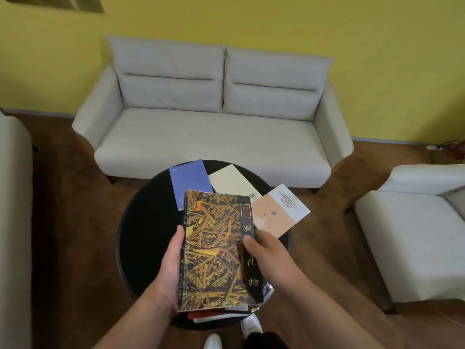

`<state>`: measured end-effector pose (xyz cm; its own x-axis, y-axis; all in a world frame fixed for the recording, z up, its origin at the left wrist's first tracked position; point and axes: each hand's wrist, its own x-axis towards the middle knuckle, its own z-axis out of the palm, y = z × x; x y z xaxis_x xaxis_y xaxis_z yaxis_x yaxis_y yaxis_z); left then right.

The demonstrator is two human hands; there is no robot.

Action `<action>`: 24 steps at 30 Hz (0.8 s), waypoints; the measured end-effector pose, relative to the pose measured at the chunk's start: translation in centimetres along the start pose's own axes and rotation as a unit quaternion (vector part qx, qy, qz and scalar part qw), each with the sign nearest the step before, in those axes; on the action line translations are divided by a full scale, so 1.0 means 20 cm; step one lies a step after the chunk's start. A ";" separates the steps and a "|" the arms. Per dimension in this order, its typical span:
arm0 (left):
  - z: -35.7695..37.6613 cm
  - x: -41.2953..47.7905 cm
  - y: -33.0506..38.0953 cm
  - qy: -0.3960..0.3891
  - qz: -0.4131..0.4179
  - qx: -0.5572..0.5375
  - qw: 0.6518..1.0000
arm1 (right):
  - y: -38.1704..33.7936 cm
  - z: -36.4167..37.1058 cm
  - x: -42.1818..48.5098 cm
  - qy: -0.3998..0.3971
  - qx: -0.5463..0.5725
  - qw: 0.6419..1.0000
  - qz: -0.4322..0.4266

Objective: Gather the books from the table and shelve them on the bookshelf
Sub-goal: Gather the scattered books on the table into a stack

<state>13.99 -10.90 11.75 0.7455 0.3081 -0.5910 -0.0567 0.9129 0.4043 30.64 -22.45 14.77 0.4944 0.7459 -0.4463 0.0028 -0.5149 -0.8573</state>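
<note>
Fingers [179, 235] of the left hand [173, 270] clasp the spine edge of the patterned book [214, 248], thumb up along the side and the rest hidden beneath. The right hand [266, 255] pinches the opposite long edge with its thumb pressed on the dark title strip, so both hands are closed on the same volume. Beyond them a pale grey sofa [208, 137] stands against the yellow wall, with a white armchair [415, 222] to the right. Between these and the person sits the round black counter [146, 222]. The patterned book is held cover-up over the near half of the counter. Under its near end a few more books [221, 314] show as red and white edges, though I cannot tell whether they lie on the counter or are carried with it. Three books lie flat on the far half: a blue book [188, 182], a cream book [231, 182] just beside it, and a peach book [279, 212] overhanging the right rim. No bookshelf is in view. By my reading this is the gathering step, with shelving not yet begun. The next move probably calls for settling the patterned book square on the pile under one hand. That would free the other hand to reach across for the far three, the overhanging peach book being the easiest to lift by its edge.
</note>
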 end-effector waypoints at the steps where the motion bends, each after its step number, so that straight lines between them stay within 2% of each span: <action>1: 0.01 0.00 0.00 0.011 -0.004 0.017 1.000 | 0.02 0.01 0.01 -0.015 0.028 0.999 0.021; 3: 0.02 0.00 0.02 0.052 0.004 0.069 0.996 | 0.06 0.01 0.03 0.017 0.017 0.999 0.028; 4: 0.02 0.01 0.03 0.085 0.032 0.131 0.987 | 0.08 0.01 0.04 0.039 0.020 0.999 0.026; 5: 0.01 0.02 0.03 0.125 0.070 0.224 0.964 | 0.10 0.01 0.05 0.045 0.032 0.998 0.029; 6: 0.01 0.03 0.03 0.170 0.103 0.332 0.922 | 0.11 0.01 0.05 0.043 0.030 0.998 0.034; 8: -0.01 0.04 0.02 0.231 0.124 0.515 0.816 | 0.16 0.03 0.07 0.034 -0.036 0.998 0.032; 11: -0.07 0.09 -0.02 0.266 0.127 0.674 0.678 | 0.21 0.07 0.09 0.032 -0.167 0.985 0.012; 12: -0.10 0.11 -0.04 0.269 0.136 0.689 0.660 | 0.23 0.08 0.10 0.031 -0.206 0.978 0.006; 13: -0.13 0.12 -0.06 0.264 0.137 0.681 0.669 | 0.25 0.08 0.12 0.028 -0.231 0.973 0.008; 14: -0.16 0.13 -0.06 0.255 0.129 0.634 0.718 | 0.27 0.07 0.13 0.026 -0.218 0.975 0.018; 16: -0.20 0.14 -0.07 0.207 0.076 0.443 0.869 | 0.29 0.05 0.15 0.014 -0.064 0.994 0.087; 17: -0.23 0.14 -0.07 0.170 0.049 0.338 0.924 | 0.30 0.05 0.16 0.002 0.047 0.991 0.126; 18: -0.25 0.14 -0.08 0.136 0.031 0.259 0.956 | 0.31 0.05 0.17 -0.007 0.139 0.978 0.156; 19: -0.26 0.13 -0.08 0.116 0.023 0.222 0.968 | 0.34 0.05 0.18 -0.013 0.191 0.967 0.169; 20: -0.27 0.14 -0.09 0.111 0.025 0.210 0.971 | 0.36 0.06 0.19 -0.025 0.199 0.966 0.163; 24: -0.29 0.18 -0.10 0.122 0.032 0.183 0.975 | 0.40 0.09 0.21 -0.056 0.149 0.978 0.135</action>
<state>12.89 -9.99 4.82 0.5656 0.4562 -0.6870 0.1758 0.7472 0.6409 31.20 -22.64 5.65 0.3443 0.6491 -0.6783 -0.3774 -0.5659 -0.7330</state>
